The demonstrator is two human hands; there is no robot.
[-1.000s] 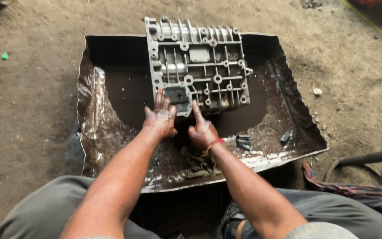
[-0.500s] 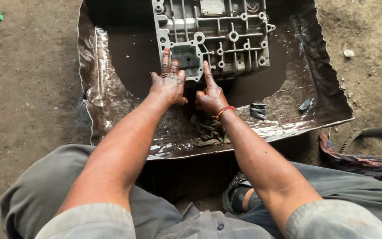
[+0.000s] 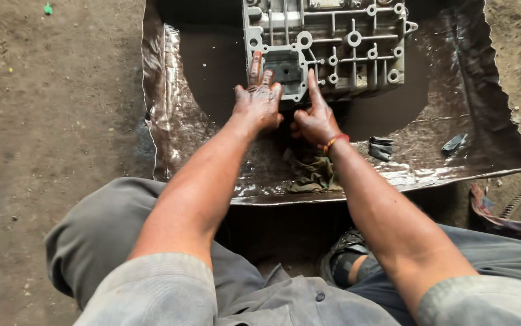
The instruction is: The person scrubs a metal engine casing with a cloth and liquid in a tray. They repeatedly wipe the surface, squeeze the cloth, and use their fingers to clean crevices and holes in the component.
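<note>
Grey cast-metal housing (image 3: 333, 42), ribbed and dotted with round bosses, lies in the far middle of a shallow, battered sheet-metal tray (image 3: 164, 127); its far part runs out of the top of the view. One housing, one tray. Dark oily liquid pools around the housing, and the tray's near and side walls are wet and shiny.

Two hands work at the housing's near edge. The left hand (image 3: 259, 101) lies palm down with fingers spread and stretched forward, fingertips resting on the casting's near left corner; it clasps nothing. The right hand (image 3: 315, 121) sits just beside it, index finger straight and pressed up against the casting's near edge, the other fingers curled under; whether they hold anything cannot be told. Both hands are smeared with dark grime. One red-and-yellow thread band (image 3: 334, 142) circles the right wrist. Both forearms reach straight out from grey sleeves above bent knees in grey trousers.

One crumpled dark rag (image 3: 311, 172) lies by the tray's near edge, under the right wrist. Two small dark metal pieces sit toward the near right corner: one (image 3: 381, 148) closer to the wrist, the other (image 3: 455, 143) nearer the right wall. The tray rests on a dirt floor (image 3: 49, 108). No labels or packages show.
</note>
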